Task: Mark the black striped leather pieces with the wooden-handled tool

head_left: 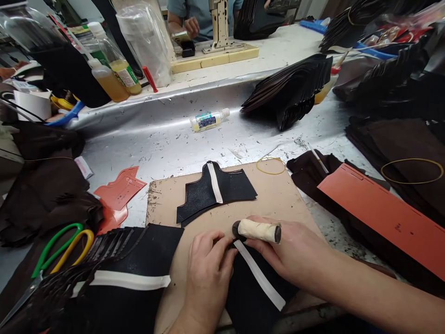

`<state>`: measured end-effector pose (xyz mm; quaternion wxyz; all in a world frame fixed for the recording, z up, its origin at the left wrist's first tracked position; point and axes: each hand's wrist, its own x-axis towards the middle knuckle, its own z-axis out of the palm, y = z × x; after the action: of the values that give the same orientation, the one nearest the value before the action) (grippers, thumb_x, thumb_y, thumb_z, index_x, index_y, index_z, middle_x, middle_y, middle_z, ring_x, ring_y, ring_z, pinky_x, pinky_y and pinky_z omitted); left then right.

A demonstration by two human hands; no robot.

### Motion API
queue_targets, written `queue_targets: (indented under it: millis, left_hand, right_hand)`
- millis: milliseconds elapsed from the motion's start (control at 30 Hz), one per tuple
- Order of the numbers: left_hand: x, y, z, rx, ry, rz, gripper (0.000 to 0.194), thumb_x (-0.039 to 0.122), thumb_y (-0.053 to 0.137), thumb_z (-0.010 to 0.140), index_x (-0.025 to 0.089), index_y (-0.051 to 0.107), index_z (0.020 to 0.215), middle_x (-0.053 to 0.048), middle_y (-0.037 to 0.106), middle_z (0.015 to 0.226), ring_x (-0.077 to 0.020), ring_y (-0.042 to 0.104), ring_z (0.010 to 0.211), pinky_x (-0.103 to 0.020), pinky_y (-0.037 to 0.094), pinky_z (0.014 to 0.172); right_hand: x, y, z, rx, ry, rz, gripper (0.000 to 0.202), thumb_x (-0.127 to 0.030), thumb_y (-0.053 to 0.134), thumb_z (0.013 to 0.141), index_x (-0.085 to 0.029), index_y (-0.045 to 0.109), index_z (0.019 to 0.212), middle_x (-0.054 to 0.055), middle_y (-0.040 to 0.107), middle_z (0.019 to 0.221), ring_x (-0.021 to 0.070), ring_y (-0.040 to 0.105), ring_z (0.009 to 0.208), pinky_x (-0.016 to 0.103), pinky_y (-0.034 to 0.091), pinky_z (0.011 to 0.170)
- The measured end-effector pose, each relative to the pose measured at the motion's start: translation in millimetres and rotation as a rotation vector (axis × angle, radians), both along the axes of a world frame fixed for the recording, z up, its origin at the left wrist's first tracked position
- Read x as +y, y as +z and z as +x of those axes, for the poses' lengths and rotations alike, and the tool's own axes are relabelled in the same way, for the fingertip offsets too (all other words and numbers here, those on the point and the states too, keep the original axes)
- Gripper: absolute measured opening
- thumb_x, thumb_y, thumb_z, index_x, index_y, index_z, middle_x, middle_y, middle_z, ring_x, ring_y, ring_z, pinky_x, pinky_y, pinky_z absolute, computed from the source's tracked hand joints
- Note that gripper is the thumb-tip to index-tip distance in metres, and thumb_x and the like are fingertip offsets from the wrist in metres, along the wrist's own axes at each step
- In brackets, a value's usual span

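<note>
My right hand [288, 246] is closed around a short, hammer-like tool [259, 230], wrapped in cream material with dark ends. Its left end is above the top edge of a black leather piece [243, 292] carrying a white strip [259, 273]. My left hand [210, 271] pinches that same edge, thumb and fingers together; the exact grip is partly hidden. Farther up the tan board [167, 197] lies another black leather piece [198, 195] with a white strip across it. Left of my left hand are overlapping black pieces [128, 306] with a white strip.
Green-and-yellow scissors [43, 264] lie at left near orange templates [120, 190]. Another orange template [385, 213] rests on dark material at right. A small bottle [209, 120] and a stack of black pieces [288, 90] lie behind the board. Across the bench, a person sits behind a machine [219, 25].
</note>
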<state>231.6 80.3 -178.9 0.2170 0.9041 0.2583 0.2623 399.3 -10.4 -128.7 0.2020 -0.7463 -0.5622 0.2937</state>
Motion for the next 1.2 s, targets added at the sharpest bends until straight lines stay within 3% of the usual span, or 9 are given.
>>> queue_targets:
  millis: [133, 367, 433, 567, 733, 900, 1067, 1200]
  left_hand:
    - [-0.1, 3.0, -2.4, -0.010, -0.083, 0.001, 0.015, 0.011, 0.055, 0.088, 0.018, 0.065, 0.096, -0.005, 0.064, 0.091, -0.0188, 0.056, 0.087, -0.033, 0.051, 0.076]
    - [-0.4, 4.5, -6.3, 0.039, -0.186, 0.161, 0.020, 0.010, 0.047, 0.092, 0.015, 0.065, 0.099, -0.007, 0.067, 0.094, -0.0210, 0.055, 0.089, -0.035, 0.050, 0.079]
    - [-0.3, 4.1, -7.1, 0.043, -0.203, 0.186, 0.021, 0.011, 0.046, 0.093, 0.014, 0.065, 0.102, -0.008, 0.067, 0.096, -0.0224, 0.054, 0.091, -0.036, 0.050, 0.080]
    - [-0.2, 3.2, -8.3, 0.045, -0.221, 0.179, 0.022, 0.011, 0.045, 0.093, 0.014, 0.065, 0.103, -0.009, 0.067, 0.098, -0.0240, 0.053, 0.094, -0.038, 0.049, 0.081]
    - [-0.7, 2.3, -7.8, 0.028, -0.220, 0.179, 0.021, 0.009, 0.047, 0.092, 0.012, 0.065, 0.102, -0.009, 0.066, 0.095, -0.0228, 0.053, 0.091, -0.037, 0.050, 0.080]
    - [-2.0, 2.9, -8.0, 0.031, -0.214, 0.170, 0.020, 0.011, 0.046, 0.093, 0.014, 0.064, 0.102, -0.008, 0.066, 0.096, -0.0224, 0.055, 0.091, -0.037, 0.050, 0.079]
    - [-3.4, 1.7, -9.0, 0.054, -0.192, 0.204, 0.020, 0.008, 0.047, 0.092, 0.014, 0.062, 0.103, -0.008, 0.066, 0.096, -0.0228, 0.056, 0.093, -0.037, 0.050, 0.082]
    - [-3.6, 3.3, -7.4, 0.035, -0.163, 0.156, 0.014, 0.012, 0.049, 0.092, 0.016, 0.061, 0.098, -0.006, 0.065, 0.091, -0.0208, 0.056, 0.087, -0.035, 0.049, 0.080]
  right_hand:
    - [1.1, 1.6, 0.8, -0.022, 0.013, -0.010, 0.020, -0.029, 0.040, 0.095, -0.022, 0.058, 0.099, 0.006, 0.070, 0.087, 0.0285, 0.069, 0.081, 0.037, 0.050, 0.067]
    - [4.1, 11.8, 5.5, 0.002, 0.064, 0.006, 0.017, -0.025, 0.043, 0.094, -0.022, 0.059, 0.098, 0.004, 0.069, 0.084, 0.0259, 0.068, 0.080, 0.036, 0.051, 0.069]
    - [5.7, 17.8, 6.2, 0.044, 0.060, 0.102, 0.015, -0.024, 0.045, 0.094, -0.023, 0.060, 0.097, 0.003, 0.069, 0.089, 0.0239, 0.067, 0.087, 0.034, 0.052, 0.077]
    - [6.7, 19.7, 5.7, 0.089, 0.011, 0.318, 0.024, -0.020, 0.048, 0.093, -0.022, 0.058, 0.114, 0.006, 0.067, 0.113, 0.0207, 0.063, 0.106, 0.030, 0.049, 0.090]
    - [2.5, 17.6, 9.8, -0.008, 0.123, 0.056, 0.014, -0.024, 0.050, 0.092, -0.023, 0.064, 0.093, 0.004, 0.072, 0.090, 0.0221, 0.069, 0.080, 0.031, 0.053, 0.074]
    - [-1.5, 21.4, 4.0, 0.065, -0.009, 0.259, 0.022, -0.023, 0.048, 0.094, -0.022, 0.060, 0.113, 0.007, 0.068, 0.111, 0.0210, 0.065, 0.100, 0.031, 0.050, 0.088]
    - [-4.1, 17.0, 0.3, -0.040, 0.041, 0.014, 0.021, -0.021, 0.047, 0.091, -0.022, 0.063, 0.106, 0.008, 0.072, 0.093, 0.0261, 0.069, 0.085, 0.037, 0.055, 0.074]
    - [-6.4, 18.2, -3.4, -0.020, -0.007, 0.207, 0.030, -0.021, 0.046, 0.090, -0.023, 0.058, 0.119, 0.009, 0.070, 0.103, 0.0244, 0.067, 0.094, 0.033, 0.052, 0.079]
